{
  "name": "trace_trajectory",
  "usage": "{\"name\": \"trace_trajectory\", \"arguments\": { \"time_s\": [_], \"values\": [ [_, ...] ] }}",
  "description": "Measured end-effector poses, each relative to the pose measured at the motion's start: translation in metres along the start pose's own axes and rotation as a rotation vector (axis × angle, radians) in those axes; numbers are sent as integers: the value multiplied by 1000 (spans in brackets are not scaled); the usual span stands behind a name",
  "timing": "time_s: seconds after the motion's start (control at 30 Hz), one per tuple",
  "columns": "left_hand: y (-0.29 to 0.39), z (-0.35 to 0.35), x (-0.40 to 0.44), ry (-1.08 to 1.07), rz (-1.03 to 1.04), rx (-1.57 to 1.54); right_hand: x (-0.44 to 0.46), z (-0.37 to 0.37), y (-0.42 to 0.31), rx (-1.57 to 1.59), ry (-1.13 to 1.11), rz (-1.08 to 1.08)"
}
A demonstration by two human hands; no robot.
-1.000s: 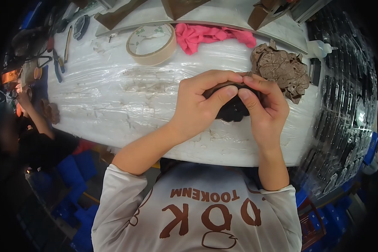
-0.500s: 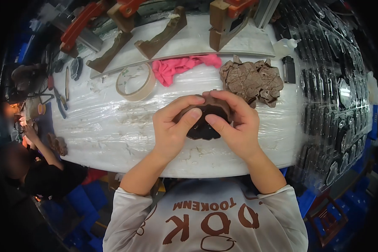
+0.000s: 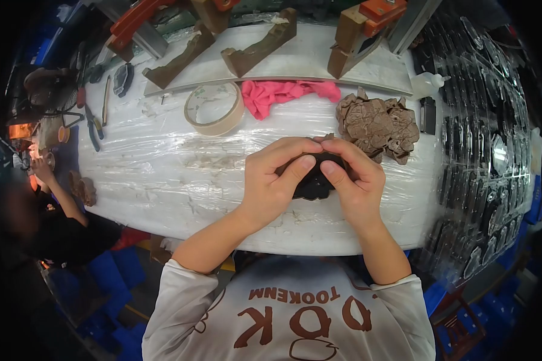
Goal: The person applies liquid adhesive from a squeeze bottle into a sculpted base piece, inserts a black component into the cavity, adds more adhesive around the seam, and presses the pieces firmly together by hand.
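Note:
Between my hands is a small dark piece (image 3: 312, 188) with a black, smooth-looking face and an uneven lower edge; its exact kind is unclear. My left hand (image 3: 274, 180) wraps its left side, thumb pressed on the black face. On the other side my right hand (image 3: 361, 183) grips it the same way, with the fingertips of both hands meeting along the top. Much of the piece is covered by fingers. It is held above the film-covered table (image 3: 180, 174). Just beyond my right hand lies a cluster of brown, crinkled, leaf-like moulded pieces (image 3: 376, 126).
Behind are a tape roll (image 3: 214, 123), a pink cloth (image 3: 286, 95) and brown shaped supports (image 3: 262, 45) on a board. A small bottle (image 3: 427, 84) stands at back right. Stacked clear trays (image 3: 482, 174) fill the right; pliers (image 3: 94, 129) lie left. Another person (image 3: 66, 222) works far left.
The camera view has shifted, so the table things appear farther right. My thumbs have come closer together on the black face, and less of the piece's brown top shows.

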State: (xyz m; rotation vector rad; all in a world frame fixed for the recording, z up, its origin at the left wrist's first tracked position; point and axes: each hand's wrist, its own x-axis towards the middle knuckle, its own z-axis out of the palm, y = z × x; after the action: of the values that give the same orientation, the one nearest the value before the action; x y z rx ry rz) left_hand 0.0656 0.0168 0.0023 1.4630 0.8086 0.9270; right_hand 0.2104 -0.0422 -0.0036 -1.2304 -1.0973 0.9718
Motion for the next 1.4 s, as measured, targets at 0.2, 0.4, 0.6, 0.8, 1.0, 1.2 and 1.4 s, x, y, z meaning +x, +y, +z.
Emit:
{"name": "trace_trajectory", "arguments": {
  "time_s": [0.2, 0.4, 0.6, 0.8, 1.0, 1.2, 1.4],
  "values": [
    [0, -4, 1, -38, -17, 20, 0, 5, 1, 57, 2, 86],
    [-4, -2, -1, -54, -158, -135, 3, 6, 2, -87, 57, 11],
    [1, 4, 0, 30, -154, -356, 3, 5, 1, -96, 73, -25],
    [-3, 2, -1, -29, -147, -297, 1, 5, 3, -96, 79, -53],
    [1, 2, -3, -22, -96, -293, 2, 6, -1, -142, 79, -104],
    [3, 1, -6, -36, -66, -314, 4, 4, -5, -174, 37, -182],
    [7, -1, -3, -70, -84, -120, 4, 0, -7, -263, 17, -214]
  ]
}}
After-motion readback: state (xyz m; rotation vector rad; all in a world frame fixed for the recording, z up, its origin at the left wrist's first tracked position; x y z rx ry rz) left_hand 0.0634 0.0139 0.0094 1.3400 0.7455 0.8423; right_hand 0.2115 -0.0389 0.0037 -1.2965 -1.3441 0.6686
